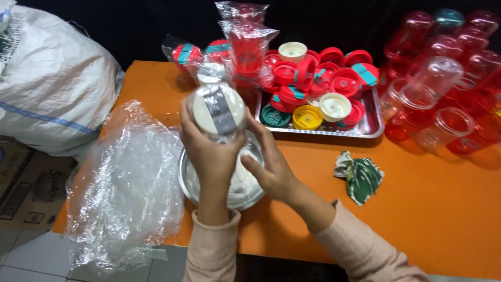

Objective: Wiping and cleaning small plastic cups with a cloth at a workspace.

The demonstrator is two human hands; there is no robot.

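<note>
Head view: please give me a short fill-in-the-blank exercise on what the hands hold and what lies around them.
1. The left hand grips a cream lid crossed by a ____ strip.
2. The right hand rests at the round metal ____, below the lid.
3. Loose coloured lids fill the steel tray on the ____ table.
4. The green-and-white cloth lies to the ____ of both hands.

Missing words: grey; bowl; orange; right

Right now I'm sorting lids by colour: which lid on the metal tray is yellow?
The yellow lid at the tray's front edge, between the dark green lid and a cream lid. It is the only yellow one; most others are red.
</note>
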